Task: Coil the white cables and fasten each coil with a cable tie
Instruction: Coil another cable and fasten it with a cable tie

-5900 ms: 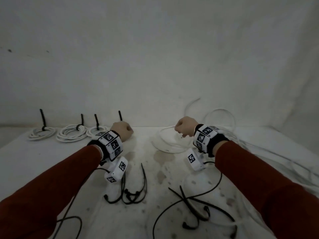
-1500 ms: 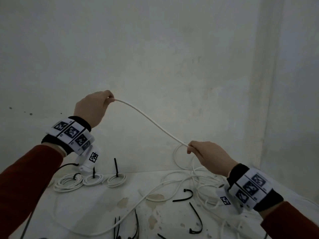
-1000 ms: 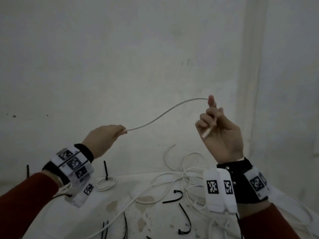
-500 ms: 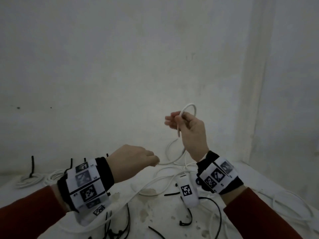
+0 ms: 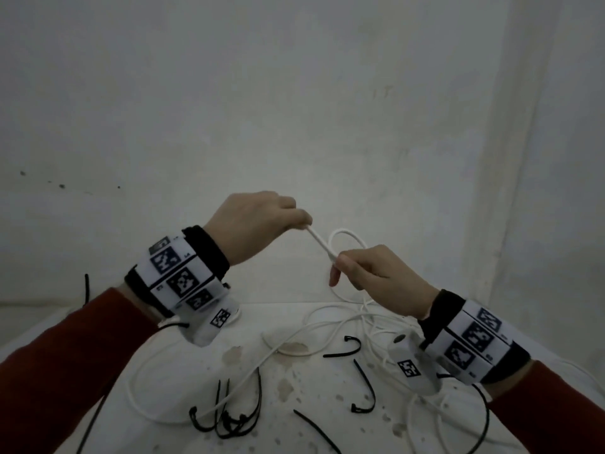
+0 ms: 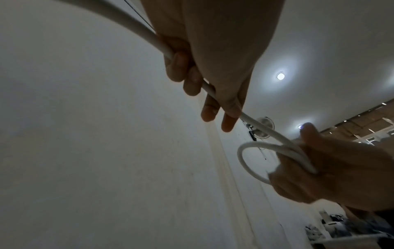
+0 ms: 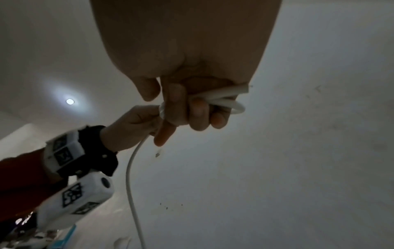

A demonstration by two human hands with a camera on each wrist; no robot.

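Observation:
A white cable (image 5: 320,241) runs taut between both hands, raised above the table. My left hand (image 5: 262,221) grips it with curled fingers (image 6: 193,79); the cable (image 6: 127,25) passes through the fist. My right hand (image 5: 370,273) pinches a small loop (image 5: 347,235) of the same cable, seen as a ring (image 6: 251,160) in the left wrist view. The cut end (image 7: 241,88) sticks out beside my right fingers (image 7: 198,114). The rest of the cable (image 5: 229,398) trails down onto the table (image 5: 98,339).
Several loose black cable ties lie on the stained table, a bunch (image 5: 229,421) at the front left and single ones (image 5: 347,350) (image 5: 365,393) in the middle. More tangled white cable (image 5: 353,322) lies behind my right hand. A white wall (image 5: 294,109) stands close behind.
My left hand has risen from near the table and now grips the cable close to my right hand. My right hand has dropped lower, still holding the small loop.

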